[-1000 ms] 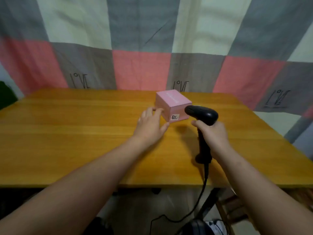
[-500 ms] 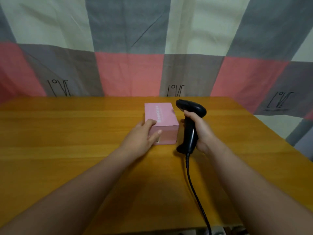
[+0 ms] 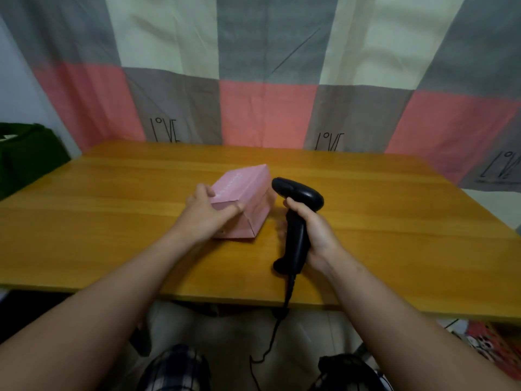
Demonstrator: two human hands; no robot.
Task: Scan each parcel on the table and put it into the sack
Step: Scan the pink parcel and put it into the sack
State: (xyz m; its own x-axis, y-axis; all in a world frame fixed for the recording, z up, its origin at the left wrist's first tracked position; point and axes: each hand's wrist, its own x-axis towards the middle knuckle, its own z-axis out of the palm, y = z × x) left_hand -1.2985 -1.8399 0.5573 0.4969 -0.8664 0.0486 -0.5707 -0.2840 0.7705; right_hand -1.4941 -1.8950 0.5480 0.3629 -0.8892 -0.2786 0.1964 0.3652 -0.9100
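A pink parcel box point(image 3: 249, 193) is tilted up off the wooden table point(image 3: 112, 221), near the table's middle. My left hand point(image 3: 207, 214) grips its near left corner, thumb on the side and fingers on top. My right hand point(image 3: 313, 230) holds a black corded barcode scanner point(image 3: 297, 218) upright just right of the box, its head close to the box's right face. A dark green sack point(image 3: 26, 156) sits beyond the table's left end, partly cut off by the frame.
A checked cloth point(image 3: 267, 108) hangs behind the table. The scanner's cable point(image 3: 270, 340) drops over the front edge to the floor. My knees and a colourful item point(image 3: 490, 342) show below the table.
My left hand has closed round the box and tipped it up, its label side no longer showing. The scanner has come closer beside the box. The view has swung left, so the sack shows.
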